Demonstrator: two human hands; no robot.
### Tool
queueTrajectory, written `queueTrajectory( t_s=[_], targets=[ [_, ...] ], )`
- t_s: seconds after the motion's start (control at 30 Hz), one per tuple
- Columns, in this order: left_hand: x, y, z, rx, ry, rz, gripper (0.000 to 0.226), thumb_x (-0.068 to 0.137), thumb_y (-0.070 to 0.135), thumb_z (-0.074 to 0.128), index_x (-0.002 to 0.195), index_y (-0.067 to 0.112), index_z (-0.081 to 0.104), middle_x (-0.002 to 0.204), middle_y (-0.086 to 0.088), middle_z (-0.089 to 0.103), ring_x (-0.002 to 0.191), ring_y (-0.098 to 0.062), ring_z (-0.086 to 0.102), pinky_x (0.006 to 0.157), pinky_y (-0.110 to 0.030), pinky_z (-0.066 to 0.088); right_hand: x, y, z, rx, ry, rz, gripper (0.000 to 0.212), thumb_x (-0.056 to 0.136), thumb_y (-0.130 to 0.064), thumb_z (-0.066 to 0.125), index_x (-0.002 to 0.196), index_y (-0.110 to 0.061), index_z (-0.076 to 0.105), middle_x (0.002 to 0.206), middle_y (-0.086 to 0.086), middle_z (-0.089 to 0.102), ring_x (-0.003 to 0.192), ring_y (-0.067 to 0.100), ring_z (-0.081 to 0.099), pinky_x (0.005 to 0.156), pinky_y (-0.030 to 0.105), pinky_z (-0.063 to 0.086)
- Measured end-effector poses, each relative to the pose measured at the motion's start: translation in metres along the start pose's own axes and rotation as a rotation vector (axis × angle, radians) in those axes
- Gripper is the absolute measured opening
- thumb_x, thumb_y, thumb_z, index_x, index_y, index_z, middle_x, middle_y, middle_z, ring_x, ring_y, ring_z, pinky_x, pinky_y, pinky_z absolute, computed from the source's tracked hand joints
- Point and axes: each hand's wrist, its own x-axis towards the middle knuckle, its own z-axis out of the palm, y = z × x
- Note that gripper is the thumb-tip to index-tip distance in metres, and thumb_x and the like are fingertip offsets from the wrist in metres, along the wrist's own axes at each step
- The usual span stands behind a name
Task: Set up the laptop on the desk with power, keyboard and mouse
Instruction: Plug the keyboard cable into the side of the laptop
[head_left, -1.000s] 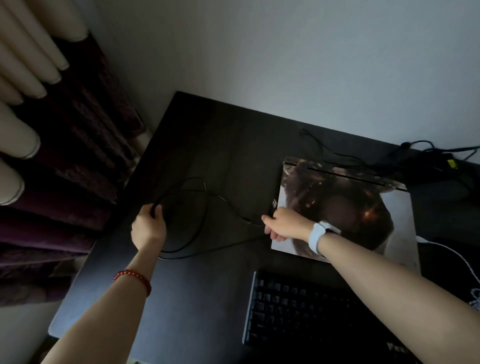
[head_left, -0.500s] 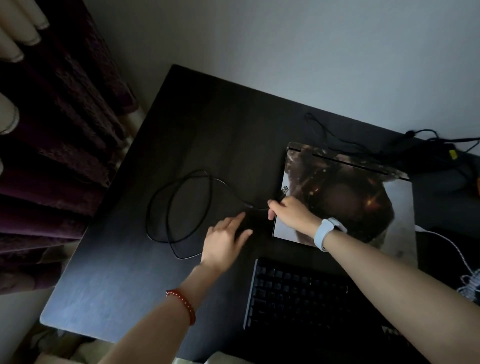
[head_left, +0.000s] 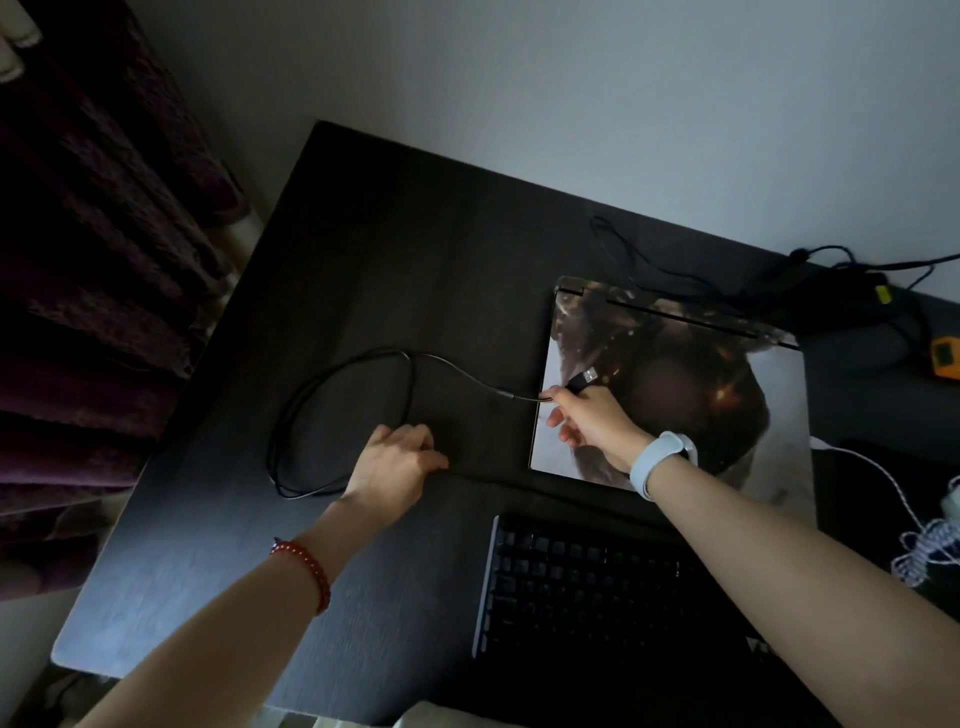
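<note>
The laptop (head_left: 675, 384) lies closed toward the counter's (head_left: 395, 249) far right corner, its lid printed with a dark picture. The keyboard (head_left: 587, 587) sits just in front of it at the near edge. A black cable (head_left: 343, 405) loops over the middle of the counter toward the left edge, ending in a USB plug (head_left: 584, 378) raised above the laptop's left edge.

The right hand (head_left: 587, 426) pinches the cable just behind that plug, fingers curled round it, metal tip pointing away over the lid. The left hand (head_left: 400, 460) rests on the counter, fingers curled over the cable's near run; whether it truly grips the cable, I cannot tell.

The step looks like plugging in the keyboard lead. To do it well, turn the plug flat, line it square with a side port, and give slack from the loop so nothing tugs.
</note>
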Motion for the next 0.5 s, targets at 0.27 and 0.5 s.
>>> queueTrajectory(
  t_s=[0.27,0.5],
  targets=[
    [0.05,0.008,0.011,0.004,0.095,-0.323,0.012,0.074,0.013,0.072,0.086,0.01,0.07,0.087,-0.011,0.064,0.084,-0.034,0.059,0.076,-0.043,0.042,0.003,0.001,-0.001,0.163,0.104,-0.05,0.01,0.092,-0.02,0.049,0.09,-0.016,0.058,0.071,0.001,0.065,0.047,0.012,0.054,0.046,0.021,0.041],
    [0.045,0.011,0.017,-0.028,0.216,-0.288,0.036,0.072,0.017,0.073,0.106,0.013,0.063,0.107,-0.012,0.06,0.097,-0.033,0.058,0.083,-0.048,0.042,0.004,0.003,0.004,0.194,0.02,-0.099,0.016,0.092,-0.012,0.052,0.101,-0.004,0.062,0.076,0.005,0.066,0.052,0.011,0.051,0.044,0.017,0.04]
  ],
)
